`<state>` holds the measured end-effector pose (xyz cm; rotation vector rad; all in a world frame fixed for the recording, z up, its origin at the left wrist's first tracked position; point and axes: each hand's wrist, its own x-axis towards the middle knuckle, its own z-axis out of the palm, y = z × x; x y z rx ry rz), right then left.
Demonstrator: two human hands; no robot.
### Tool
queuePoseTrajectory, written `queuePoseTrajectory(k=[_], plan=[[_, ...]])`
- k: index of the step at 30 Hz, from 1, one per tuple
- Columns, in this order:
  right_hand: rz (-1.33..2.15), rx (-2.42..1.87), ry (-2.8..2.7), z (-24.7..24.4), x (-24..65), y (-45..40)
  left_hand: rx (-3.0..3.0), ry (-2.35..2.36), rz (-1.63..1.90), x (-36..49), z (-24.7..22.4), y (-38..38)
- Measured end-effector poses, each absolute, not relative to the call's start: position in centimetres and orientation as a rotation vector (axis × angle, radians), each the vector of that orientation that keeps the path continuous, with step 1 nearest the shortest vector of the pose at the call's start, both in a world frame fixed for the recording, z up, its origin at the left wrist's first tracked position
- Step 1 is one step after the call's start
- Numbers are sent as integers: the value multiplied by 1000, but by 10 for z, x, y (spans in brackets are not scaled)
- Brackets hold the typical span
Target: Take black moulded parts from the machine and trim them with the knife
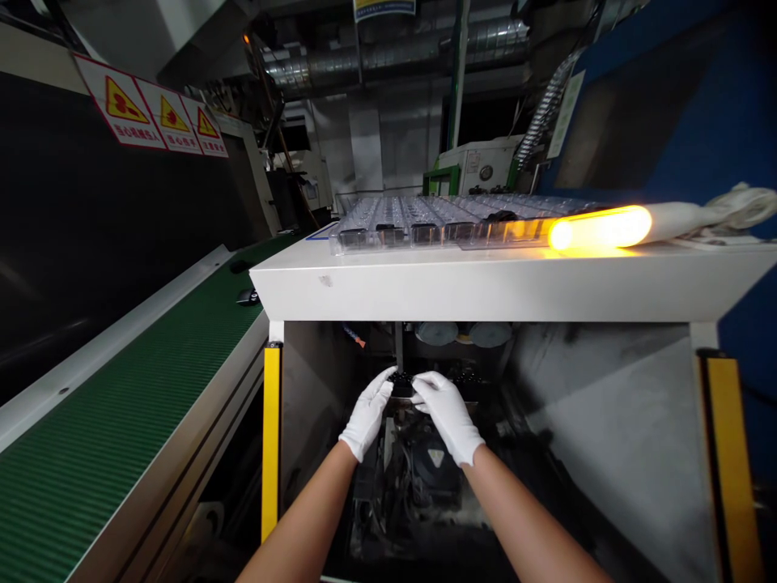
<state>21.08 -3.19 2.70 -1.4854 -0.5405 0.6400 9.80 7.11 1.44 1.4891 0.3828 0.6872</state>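
Both my hands wear white gloves and reach into the opening below a white tabletop. Between their fingertips sits a small black part (401,380), low on a dark fixture or just above it; I cannot tell which. My left hand (368,414) has its thumb and fingers closed at the part's left edge. From the other side my right hand (446,411) pinches at the right edge with bent fingers. The part's exact shape is too dark to make out. Under the hands lies dark machinery (434,465) with a pale triangular label.
A clear plastic tray (394,235) with black pieces lies on the white tabletop (486,287), beside a glowing lamp (600,230). Yellow bars (271,437) flank the opening. Leftward runs a green conveyor belt (139,413) carrying a small dark piece (248,297).
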Motion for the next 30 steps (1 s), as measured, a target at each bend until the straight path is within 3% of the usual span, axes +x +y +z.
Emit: queuePoseTrajectory(k=[30], plan=[[679, -1388, -563, 13, 199, -38, 1422, 420, 755, 103, 8, 65]])
